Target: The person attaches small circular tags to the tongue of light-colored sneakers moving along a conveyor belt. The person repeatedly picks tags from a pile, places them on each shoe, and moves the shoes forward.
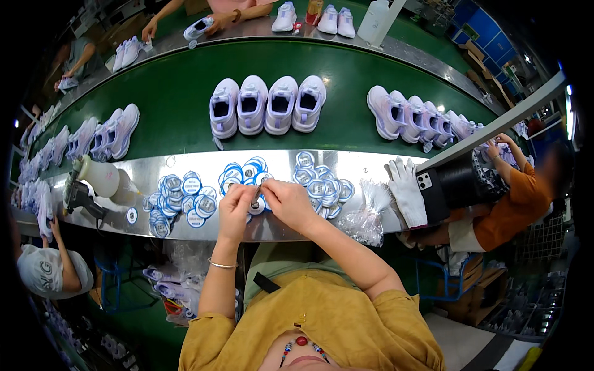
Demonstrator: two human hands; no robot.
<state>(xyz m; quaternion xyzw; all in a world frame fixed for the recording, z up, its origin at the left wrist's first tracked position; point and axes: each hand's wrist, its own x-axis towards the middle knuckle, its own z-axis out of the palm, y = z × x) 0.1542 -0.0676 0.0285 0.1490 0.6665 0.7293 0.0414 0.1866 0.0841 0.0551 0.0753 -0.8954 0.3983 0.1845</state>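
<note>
My left hand [237,211] and my right hand [288,203] meet over the metal ledge [247,232], fingertips pinched close together. Something small and dark shows between them, too small to name. Round white tags with blue rims [253,168] lie in a heap right behind my fingers, partly hidden by them. More of these round tags [190,185] are piled to the left of my left hand, and another pile of tags [322,188] lies to the right of my right hand.
White-lilac sneakers [283,105] stand on the green conveyor belt [173,117]. A clear plastic bag [365,216], white gloves [407,191] and a phone [424,180] lie to the right. Left stands a spray gun with a white cup [99,176]. Co-workers sit at both sides and opposite.
</note>
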